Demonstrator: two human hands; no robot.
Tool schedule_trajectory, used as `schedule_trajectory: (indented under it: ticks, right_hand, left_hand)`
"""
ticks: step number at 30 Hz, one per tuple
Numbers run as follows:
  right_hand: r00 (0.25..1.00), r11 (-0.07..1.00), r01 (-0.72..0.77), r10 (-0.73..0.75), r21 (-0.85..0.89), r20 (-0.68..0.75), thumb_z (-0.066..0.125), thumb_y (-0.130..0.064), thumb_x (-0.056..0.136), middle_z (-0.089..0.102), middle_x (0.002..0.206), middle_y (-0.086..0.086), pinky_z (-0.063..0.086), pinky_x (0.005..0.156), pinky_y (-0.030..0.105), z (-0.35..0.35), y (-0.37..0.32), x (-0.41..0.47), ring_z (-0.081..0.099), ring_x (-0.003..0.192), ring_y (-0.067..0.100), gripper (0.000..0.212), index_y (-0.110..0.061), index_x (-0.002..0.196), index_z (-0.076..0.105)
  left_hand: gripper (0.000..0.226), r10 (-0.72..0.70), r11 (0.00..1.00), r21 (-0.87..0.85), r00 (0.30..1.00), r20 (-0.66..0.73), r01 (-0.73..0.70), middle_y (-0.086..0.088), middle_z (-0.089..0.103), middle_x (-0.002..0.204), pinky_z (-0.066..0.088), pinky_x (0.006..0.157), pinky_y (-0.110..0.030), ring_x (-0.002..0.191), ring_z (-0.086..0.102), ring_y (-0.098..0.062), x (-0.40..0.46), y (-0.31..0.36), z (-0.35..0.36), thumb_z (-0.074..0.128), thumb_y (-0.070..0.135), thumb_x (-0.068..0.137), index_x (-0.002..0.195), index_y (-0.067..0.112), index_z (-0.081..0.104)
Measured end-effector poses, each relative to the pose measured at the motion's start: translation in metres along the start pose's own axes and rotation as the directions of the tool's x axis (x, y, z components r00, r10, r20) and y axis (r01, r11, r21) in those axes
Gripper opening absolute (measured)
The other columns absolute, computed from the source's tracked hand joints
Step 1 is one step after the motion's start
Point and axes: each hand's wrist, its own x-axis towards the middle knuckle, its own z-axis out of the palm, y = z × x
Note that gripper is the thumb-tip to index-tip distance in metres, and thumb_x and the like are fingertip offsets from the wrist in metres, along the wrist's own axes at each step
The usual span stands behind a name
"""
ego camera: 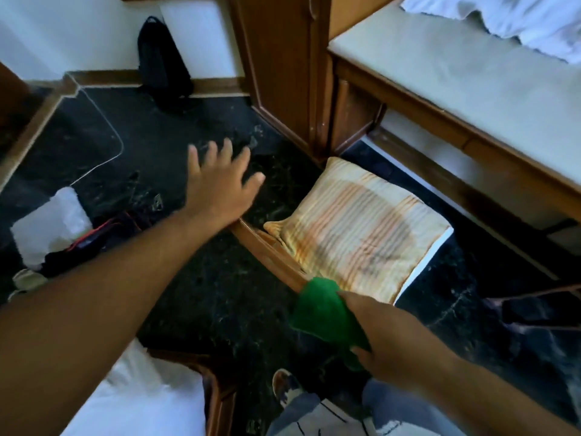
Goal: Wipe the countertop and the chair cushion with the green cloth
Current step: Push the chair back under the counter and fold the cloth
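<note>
Green cloth (327,313), soft and bunched, sits gripped in the right hand (386,335) at the near corner of the chair cushion (355,228), touching its edge. That cushion is a plump square with pale yellow and orange stripes, lying on a wooden chair (267,253) whose brown frame shows along the cushion's left side. The left hand (220,180) is spread wide with nothing in it, held over the dark speckled stone floor (195,294) just left of the chair. Beyond the cushion stands a wooden cabinet (283,73), and to the right runs the pale, smooth worktop (471,80) on a wooden frame, with rumpled white fabric (518,20) at its far end. A black bag (163,61) leans on the white wall, and a thin white cable (107,127) curls across the floor.
</note>
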Motion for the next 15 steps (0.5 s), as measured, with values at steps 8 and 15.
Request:
schedule_trajectory:
  ticks: [8, 15]
  right_hand:
    - [0.997, 0.994, -0.036, 0.029, -0.106, -0.067, 0.066, -0.022, 0.078, 0.062, 0.111, -0.003, 0.042, 0.067, 0.031, 0.004, -0.036, 0.021, 0.057, 0.083, 0.020, 0.051, -0.031, 0.120, 0.039]
    - [0.990, 0.991, 0.103, -0.095, 0.079, -0.103, 0.071, -0.023, 0.080, 0.055, 0.094, 0.006, 0.041, 0.067, 0.038, -0.012, -0.122, 0.159, 0.063, 0.093, 0.032, 0.047, -0.013, 0.116, 0.042]
  left_hand:
    - [0.068, 0.207, 0.969, -0.140, 0.978, 0.008, -0.204, -0.014, 0.034, 0.160, 0.010, 0.120, -0.058, 0.150, 0.022, -0.036, 0.026, -0.033, 0.020, 0.012, 0.054, 0.099, 0.156, 0.020, 0.027]
    - [0.076, 0.211, 0.928, -0.304, 0.976, -0.052, -0.217, -0.012, 0.043, 0.155, 0.015, 0.121, -0.053, 0.148, 0.030, -0.034, 0.025, -0.045, 0.025, 0.001, 0.057, 0.099, 0.156, 0.013, 0.025]
